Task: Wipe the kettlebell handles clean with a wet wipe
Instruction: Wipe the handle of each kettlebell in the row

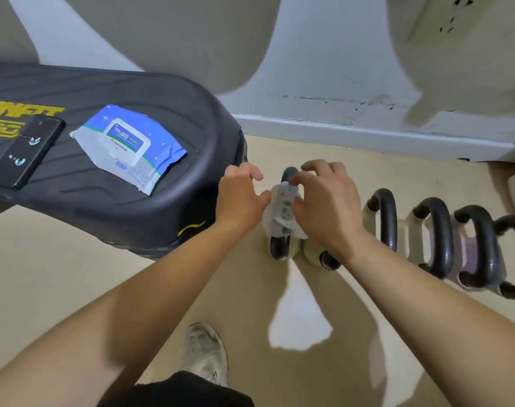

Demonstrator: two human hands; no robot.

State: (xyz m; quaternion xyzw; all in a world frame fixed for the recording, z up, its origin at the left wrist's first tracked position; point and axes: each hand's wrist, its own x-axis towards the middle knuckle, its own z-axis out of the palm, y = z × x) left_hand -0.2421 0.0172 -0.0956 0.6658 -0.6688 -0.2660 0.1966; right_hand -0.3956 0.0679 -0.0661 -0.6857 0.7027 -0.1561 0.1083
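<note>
A white wet wipe (282,212), smudged with dark marks, is draped over the black handle (289,173) of the leftmost kettlebell on the floor. My right hand (324,201) pinches the wipe against the handle's top and right side. My left hand (241,198) touches the wipe's left edge with its thumb, fingers curled and apart. Several more kettlebells with black handles (386,214) stand in a row to the right.
A black padded bench (162,201) stands at left, carrying a blue and white wet wipe pack (128,143) and a black phone (23,151). A white wall and baseboard (368,133) run behind. My shoe (205,352) rests on the beige floor below.
</note>
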